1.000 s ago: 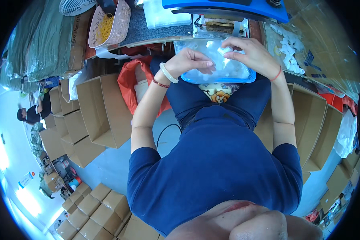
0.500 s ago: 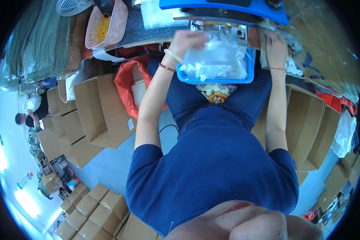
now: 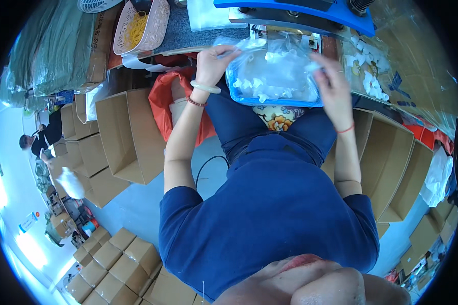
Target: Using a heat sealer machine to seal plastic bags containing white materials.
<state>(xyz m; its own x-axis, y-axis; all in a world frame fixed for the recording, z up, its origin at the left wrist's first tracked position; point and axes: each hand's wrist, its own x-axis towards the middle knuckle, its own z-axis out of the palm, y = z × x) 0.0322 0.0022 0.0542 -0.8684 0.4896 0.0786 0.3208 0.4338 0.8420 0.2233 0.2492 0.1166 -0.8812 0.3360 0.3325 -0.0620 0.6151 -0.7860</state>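
Close in, blue shirt fills the lower frame, both forearms reaching up and away toward the desk [image 3: 188, 38]

Left hand [image 3: 213, 56], pale bangle and red cord at the wrist, is pinched closed on the upper left edge of a clear plastic bag [image 3: 275, 66]. Right hand [image 3: 331, 81], red cord at the wrist, has fingers curled closed on the bag's right edge. Bag is held up between the two hands, just above a blue tray [image 3: 275, 99] that rests on the lap at the desk's near edge

Bag: thin, transparent, crinkled, catching glare; small white pieces show through it, though whether they sit in the bag or in the tray beneath I cannot tell

Judgement on handling: film this thin would slip or tear under a hard tug, so an even grip at both edges and the bag kept over the tray would catch anything that drops

Beyond the hands, a blue machine arm [image 3: 295, 10] spans the desk top. Left of it, a pink basket [image 3: 155, 23] holding yellow rubber bands. Beside the left arm, a red bag [image 3: 163, 101] and open cardboard boxes [image 3: 122, 132]; another box [image 3: 387, 157] sits at the right. Far left, another person [image 3: 38, 140] stands among stacked cartons
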